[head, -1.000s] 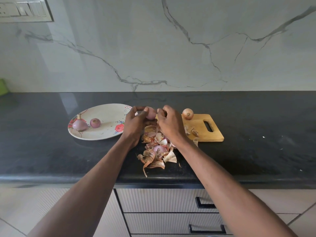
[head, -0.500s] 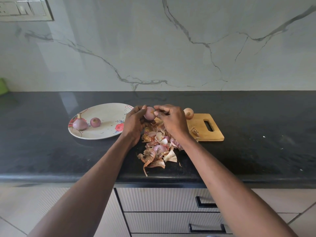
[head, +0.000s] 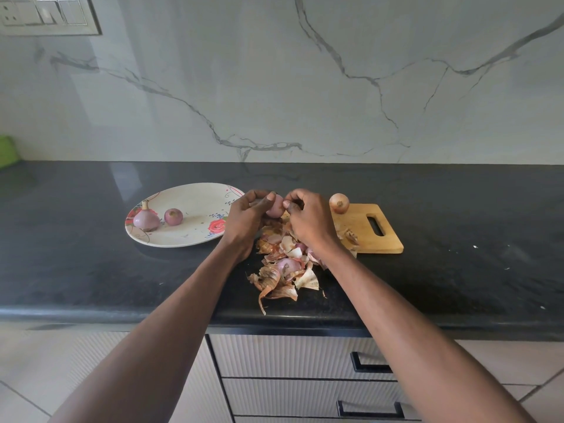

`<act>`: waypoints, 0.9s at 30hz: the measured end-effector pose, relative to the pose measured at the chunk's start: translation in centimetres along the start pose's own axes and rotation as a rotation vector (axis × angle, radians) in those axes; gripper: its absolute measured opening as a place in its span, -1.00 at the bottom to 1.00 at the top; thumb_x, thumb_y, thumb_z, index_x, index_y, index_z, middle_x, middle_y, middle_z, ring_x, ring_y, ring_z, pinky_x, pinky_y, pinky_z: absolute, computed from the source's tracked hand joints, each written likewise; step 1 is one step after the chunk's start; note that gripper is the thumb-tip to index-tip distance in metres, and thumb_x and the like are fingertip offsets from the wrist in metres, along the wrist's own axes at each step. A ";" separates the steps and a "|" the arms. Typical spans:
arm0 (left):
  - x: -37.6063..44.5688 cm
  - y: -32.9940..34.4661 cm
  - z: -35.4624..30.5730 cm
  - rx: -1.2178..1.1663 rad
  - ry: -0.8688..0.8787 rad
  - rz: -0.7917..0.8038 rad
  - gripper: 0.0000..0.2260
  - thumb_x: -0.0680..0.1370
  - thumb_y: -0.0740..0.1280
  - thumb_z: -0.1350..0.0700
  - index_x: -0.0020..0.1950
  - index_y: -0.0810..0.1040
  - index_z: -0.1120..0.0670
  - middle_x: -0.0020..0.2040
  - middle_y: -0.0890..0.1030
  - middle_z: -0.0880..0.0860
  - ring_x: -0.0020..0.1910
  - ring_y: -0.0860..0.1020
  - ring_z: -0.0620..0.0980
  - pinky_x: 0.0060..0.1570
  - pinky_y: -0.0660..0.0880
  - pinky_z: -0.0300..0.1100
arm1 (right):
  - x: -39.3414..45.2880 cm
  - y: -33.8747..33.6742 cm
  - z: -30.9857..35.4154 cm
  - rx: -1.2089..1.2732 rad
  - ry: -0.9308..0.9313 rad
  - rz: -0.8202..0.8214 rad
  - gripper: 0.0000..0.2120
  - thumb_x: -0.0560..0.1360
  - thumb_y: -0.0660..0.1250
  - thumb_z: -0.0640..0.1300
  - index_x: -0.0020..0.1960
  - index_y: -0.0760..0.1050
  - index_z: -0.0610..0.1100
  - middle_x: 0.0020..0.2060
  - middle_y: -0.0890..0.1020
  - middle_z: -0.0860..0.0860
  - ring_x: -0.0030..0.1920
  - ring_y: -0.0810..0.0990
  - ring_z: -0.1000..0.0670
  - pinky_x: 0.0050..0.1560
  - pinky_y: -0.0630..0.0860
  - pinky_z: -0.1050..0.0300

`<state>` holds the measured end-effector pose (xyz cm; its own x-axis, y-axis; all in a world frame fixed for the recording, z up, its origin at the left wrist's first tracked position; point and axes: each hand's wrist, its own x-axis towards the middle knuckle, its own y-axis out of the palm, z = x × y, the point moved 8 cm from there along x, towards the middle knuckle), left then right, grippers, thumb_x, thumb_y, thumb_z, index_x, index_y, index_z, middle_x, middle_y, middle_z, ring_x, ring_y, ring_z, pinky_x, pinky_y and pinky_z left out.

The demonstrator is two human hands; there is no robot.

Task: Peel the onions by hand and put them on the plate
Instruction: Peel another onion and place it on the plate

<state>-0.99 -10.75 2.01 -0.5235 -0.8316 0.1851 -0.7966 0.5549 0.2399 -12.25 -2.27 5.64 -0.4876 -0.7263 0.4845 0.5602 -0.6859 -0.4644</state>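
The left hand (head: 244,218) grips a partly peeled pink onion (head: 274,206), its fingers (head: 259,199) curled round the bulb and the thumb pressed on top. The right hand (head: 308,218) meets it from the other side, fingertips pinched together on a scrap of skin at the onion's edge. Both hands hover above a heap of onion skins (head: 283,267) that lies on the black counter (head: 91,270) and spills onto the near corner of a wooden cutting board (head: 378,239). An unpeeled brown onion (head: 339,203) sits at the board's far left corner. To the left, a flowered oval plate (head: 189,199) carries two peeled onions: a larger one with a stalk (head: 146,219) and, just beside it, a small round one (head: 173,216). Pale drawers (head: 290,358) with dark handles run beneath the counter.
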 end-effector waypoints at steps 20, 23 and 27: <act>0.5 0.0 0.2 -0.141 -0.039 -0.009 -0.82 0.69 0.23 0.16 0.12 0.48 0.28 0.00 0.60 0.32 -0.14 0.65 0.18 -0.16 0.67 -0.08 | -0.3 -0.8 0.2 0.172 0.006 -0.079 -0.85 0.44 0.52 -0.22 0.00 0.70 -0.19 -0.09 0.71 -0.01 -0.09 0.64 0.11 -0.04 0.56 0.25; 0.3 0.4 0.0 -0.168 -0.036 0.013 -0.88 0.68 0.25 0.19 0.09 0.47 0.25 -0.02 0.63 0.28 -0.13 0.68 0.15 -0.18 0.67 -0.09 | -0.2 -0.8 -0.7 0.238 0.084 -0.090 -0.91 0.45 0.51 -0.23 -0.04 0.70 -0.18 -0.15 0.72 -0.01 -0.14 0.68 0.06 -0.09 0.64 0.06; 0.1 0.7 -0.2 -0.176 -0.021 0.039 -0.88 0.65 0.28 0.21 0.13 0.46 0.25 -0.01 0.65 0.25 -0.10 0.70 0.14 -0.13 0.67 -0.09 | -0.1 -0.9 -0.6 0.153 0.067 -0.104 -0.97 0.50 0.46 -0.22 -0.08 0.66 -0.18 -0.21 0.66 0.04 -0.19 0.63 0.07 -0.21 0.54 0.34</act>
<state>-1.52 -10.39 2.40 -0.5608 -0.8086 0.1776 -0.7112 0.5804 0.3966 -13.12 -1.56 5.53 -0.5887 -0.6565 0.4717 0.5974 -0.7464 -0.2933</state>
